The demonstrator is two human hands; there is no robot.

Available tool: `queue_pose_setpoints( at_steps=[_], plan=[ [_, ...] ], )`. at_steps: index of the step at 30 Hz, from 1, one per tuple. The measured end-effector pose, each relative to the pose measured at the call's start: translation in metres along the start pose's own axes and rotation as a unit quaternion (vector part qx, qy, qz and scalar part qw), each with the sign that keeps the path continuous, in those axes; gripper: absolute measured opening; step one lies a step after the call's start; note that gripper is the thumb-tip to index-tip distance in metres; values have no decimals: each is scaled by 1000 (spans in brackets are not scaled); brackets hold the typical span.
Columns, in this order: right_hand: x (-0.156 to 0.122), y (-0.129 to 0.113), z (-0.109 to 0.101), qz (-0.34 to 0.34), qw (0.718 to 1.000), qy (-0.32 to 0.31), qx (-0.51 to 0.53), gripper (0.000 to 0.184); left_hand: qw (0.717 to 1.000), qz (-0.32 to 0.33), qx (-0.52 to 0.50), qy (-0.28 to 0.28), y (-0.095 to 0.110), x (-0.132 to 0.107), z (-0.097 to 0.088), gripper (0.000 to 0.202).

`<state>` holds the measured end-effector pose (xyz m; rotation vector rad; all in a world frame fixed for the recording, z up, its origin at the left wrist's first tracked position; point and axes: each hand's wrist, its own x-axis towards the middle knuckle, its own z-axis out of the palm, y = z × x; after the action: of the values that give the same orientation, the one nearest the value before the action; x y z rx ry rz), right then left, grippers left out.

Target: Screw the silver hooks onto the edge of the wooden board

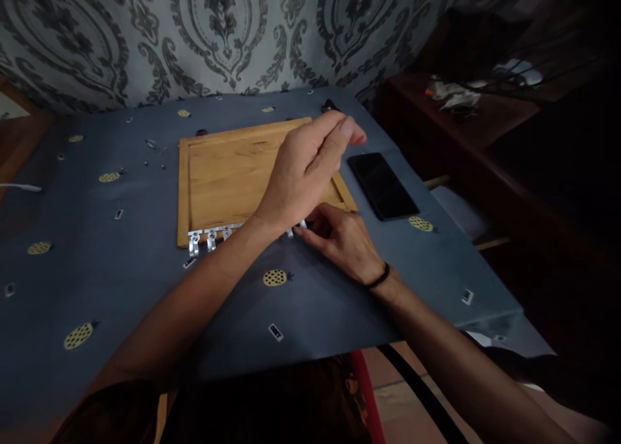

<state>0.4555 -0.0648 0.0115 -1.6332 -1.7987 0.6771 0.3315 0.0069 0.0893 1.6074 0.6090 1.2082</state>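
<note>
A wooden framed panel point(228, 172) lies flat on a blue cloth-covered table point(121, 282). A silver metal hook rail point(213, 235) runs along the panel's near edge, with hooks hanging toward me. My left hand point(305, 172) hovers above the panel's right part, fingers curled together toward the thumb; anything held there is hidden. My right hand point(339, 237) rests on the cloth at the panel's near right corner, fingertips pinched on the rail's right end. A black band circles my right wrist.
A black phone point(382, 185) lies face up right of the panel. Small screws and metal bits point(155, 147) are scattered at the back left. A dark wooden side table point(466, 114) with clutter stands right. Patterned wallpaper backs the table.
</note>
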Motion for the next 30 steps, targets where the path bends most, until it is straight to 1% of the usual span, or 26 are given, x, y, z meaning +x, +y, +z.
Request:
queue_pose_setpoints(
  at_steps=[3,8,11,14,20,25,30],
  plan=[
    [0,-1,1,19,1000,-15,14,25,1000,18,11,-7,0,1,-2,32],
    [1,1,0,28,998,-28,51,25,999,32,34,-8,-1,1,-4,32],
    [2,4,0,38,995,-41,82,31,998,35,45,-8,-4,1,-5,32],
    [3,7,-1,46,991,-56,112,43,998,39,50,-3,-8,1,-5,31],
    [3,3,-1,71,983,-68,158,61,999,28,30,9,-8,2,-5,29],
    [3,-1,-1,83,978,-67,177,64,1000,19,20,-9,-3,0,-5,32],
    [2,0,1,85,976,-61,189,65,1000,-7,6,-5,1,-1,-5,32]
  ],
)
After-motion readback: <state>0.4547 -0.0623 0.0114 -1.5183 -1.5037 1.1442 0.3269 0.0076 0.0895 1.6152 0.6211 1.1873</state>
